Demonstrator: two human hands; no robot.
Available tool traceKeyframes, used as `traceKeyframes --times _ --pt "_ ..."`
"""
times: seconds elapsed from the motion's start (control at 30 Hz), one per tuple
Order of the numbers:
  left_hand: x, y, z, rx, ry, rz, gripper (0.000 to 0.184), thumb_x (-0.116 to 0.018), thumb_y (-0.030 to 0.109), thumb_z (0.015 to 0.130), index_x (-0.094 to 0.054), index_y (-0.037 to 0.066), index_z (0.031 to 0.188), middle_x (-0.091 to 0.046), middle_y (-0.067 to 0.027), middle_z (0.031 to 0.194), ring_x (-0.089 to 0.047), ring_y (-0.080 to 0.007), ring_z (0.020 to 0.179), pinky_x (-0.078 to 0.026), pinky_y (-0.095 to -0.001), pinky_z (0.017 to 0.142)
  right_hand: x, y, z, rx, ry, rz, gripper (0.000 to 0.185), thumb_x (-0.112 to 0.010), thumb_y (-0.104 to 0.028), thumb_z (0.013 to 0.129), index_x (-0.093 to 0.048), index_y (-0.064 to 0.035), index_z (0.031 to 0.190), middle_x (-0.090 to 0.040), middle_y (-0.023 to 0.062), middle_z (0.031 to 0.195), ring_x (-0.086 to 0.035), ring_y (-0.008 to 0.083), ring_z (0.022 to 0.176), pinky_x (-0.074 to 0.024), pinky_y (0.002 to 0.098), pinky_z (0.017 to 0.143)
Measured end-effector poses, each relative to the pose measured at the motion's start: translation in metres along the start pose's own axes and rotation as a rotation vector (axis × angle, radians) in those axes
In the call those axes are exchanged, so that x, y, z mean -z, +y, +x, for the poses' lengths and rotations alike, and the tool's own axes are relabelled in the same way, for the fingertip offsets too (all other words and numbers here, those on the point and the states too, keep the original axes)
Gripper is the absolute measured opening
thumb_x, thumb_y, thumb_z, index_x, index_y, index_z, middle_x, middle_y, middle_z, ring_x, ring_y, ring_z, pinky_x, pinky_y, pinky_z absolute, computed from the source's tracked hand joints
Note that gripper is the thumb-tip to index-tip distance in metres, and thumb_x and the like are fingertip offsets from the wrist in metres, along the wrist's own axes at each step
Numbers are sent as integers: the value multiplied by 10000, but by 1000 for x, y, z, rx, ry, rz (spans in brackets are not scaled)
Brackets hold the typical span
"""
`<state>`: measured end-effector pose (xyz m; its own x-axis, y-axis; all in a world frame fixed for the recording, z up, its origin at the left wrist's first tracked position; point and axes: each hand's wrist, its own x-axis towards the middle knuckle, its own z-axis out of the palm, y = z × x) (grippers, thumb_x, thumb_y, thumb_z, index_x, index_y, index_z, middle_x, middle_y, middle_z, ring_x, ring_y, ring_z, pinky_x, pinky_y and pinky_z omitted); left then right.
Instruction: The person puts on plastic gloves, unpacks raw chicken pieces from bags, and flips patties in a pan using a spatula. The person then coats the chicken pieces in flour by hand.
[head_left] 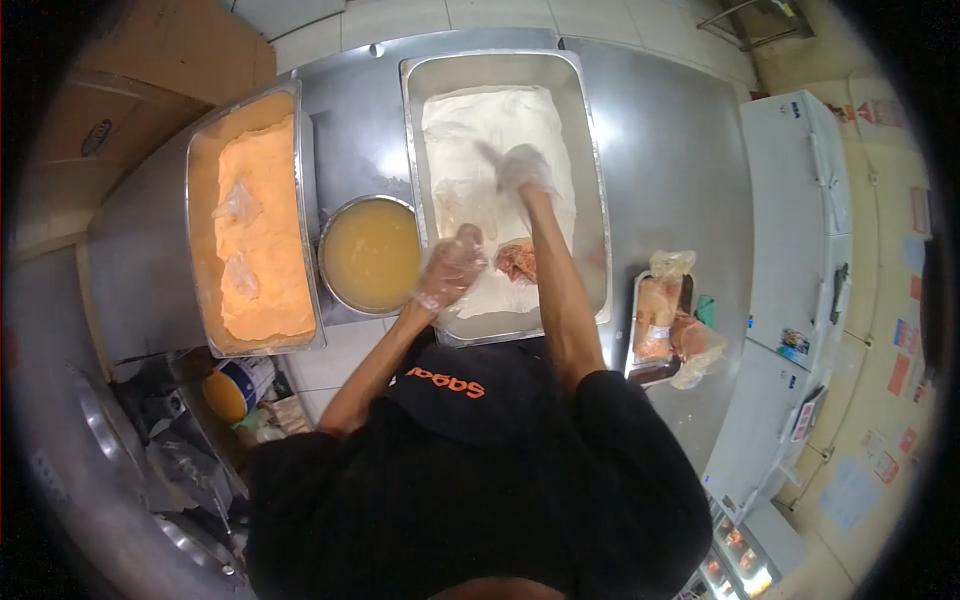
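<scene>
A deep steel pan [594, 165] holds a bed of white flour-like powder [490, 115]. My left hand [455, 268], in a clear plastic glove, hovers over the pan's left near side, its fingers bent and apart with nothing visible in them. Farther into the pan is my right hand [525, 170], also gloved and smeared by motion over the powder; I cannot tell whether it holds anything. A reddish piece of raw meat [514, 262] lies on the powder between the left hand and my right forearm, which partly covers it.
Left of the pan stands a round steel bowl [322, 258] of cloudy yellowish liquid. Beyond it is a steel pan [190, 200] of orange powder with two crumpled clear plastic pieces [238, 204]. At right, a tray [632, 345] holds packaged meat [656, 318]. White freezers [790, 220] border the table.
</scene>
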<state>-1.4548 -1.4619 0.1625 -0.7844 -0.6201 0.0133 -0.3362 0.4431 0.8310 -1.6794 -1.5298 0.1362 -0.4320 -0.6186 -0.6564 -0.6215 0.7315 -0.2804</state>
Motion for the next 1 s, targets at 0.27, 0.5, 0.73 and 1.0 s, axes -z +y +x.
traceKeyframes --times 0.27,0.5,0.73,1.0 --pt "11 -104 20 -101 368 -281 302 -569 43 832 -542 8 1131 -583 -29 881 -524 -100 712 -455 -295 598 -45 9 -62 593 108 -427 288 -591 -275 797 -684 -33 922 -678 124 920 -644 295 838 -504 409 724" --pt "4 -26 97 538 -134 -892 255 -528 201 938 -548 56 1147 -598 -53 868 -598 -185 767 -514 -300 699 -70 89 -124 809 701 -634 574 -552 -141 803 -416 -51 1354 -511 115 1315 -544 239 1129 -468 428 847" --pt "-29 33 105 554 384 -1333 279 -526 244 948 -534 88 1179 -590 -95 985 -568 -236 908 -504 -341 753 -111 100 -111 833 347 788 557 -547 -147 837 -413 -39 1367 -508 109 1322 -509 235 1182 -437 425 928" --pt "-26 -17 76 -33 -86 553 401 -605 298 854 -577 33 1154 -640 -177 1028 -585 -348 1019 -470 -412 887 -6 78 -149 1078 902 18 375 -601 -153 777 -558 -66 1139 -586 93 1049 -573 242 976 -457 411 865"
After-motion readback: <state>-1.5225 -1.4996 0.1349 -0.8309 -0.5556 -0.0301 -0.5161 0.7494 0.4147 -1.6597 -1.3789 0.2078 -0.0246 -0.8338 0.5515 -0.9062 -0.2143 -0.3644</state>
